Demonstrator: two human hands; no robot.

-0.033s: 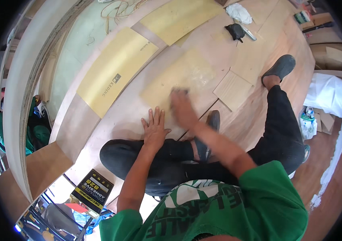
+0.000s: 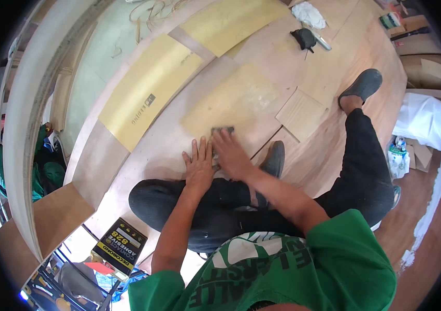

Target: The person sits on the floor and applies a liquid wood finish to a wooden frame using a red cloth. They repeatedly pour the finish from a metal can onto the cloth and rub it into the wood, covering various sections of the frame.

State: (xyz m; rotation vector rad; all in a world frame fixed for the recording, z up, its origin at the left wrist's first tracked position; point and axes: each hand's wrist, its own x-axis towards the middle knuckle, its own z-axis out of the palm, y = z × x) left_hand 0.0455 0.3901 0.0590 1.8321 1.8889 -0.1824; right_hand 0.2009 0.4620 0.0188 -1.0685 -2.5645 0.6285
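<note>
- We are sitting on the plywood floor point(image 2: 142, 160), one leg folded across the middle of the frame, the other stretched toward the right edge.
- We are laying the left hand point(image 2: 198, 165) flat on the wood at the centre of the frame, fingers spread, holding nothing.
- We are pressing the right hand point(image 2: 230, 151) down beside it, fingers extended over a small dark pad point(image 2: 223, 129) whose far edge is showing just above the fingertips; we cannot tell what the pad is made of.
- The pad is resting at the lower edge of a pale yellow patch point(image 2: 236, 101) on the floor, just above centre.
- Judgement: we are rubbing this patch, so the pad should be kept flat under even finger pressure, not tipped onto a corner.
- Judgement: the left hand is serving as a brace; keeping it close and planted should steady the strokes.
- Judgement: strokes are best overlapped across the whole patch, watching its edges where it meets bare wood.
- Two further yellow sheets point(image 2: 150, 88) are lying toward the upper left, well apart from the hands.
- A small loose board point(image 2: 301, 113) is lying right of the patch, near the stretched leg, clear of the working area.
- A black and yellow can point(image 2: 119, 242) is standing at the lower left, out of reach of the strokes.
</note>
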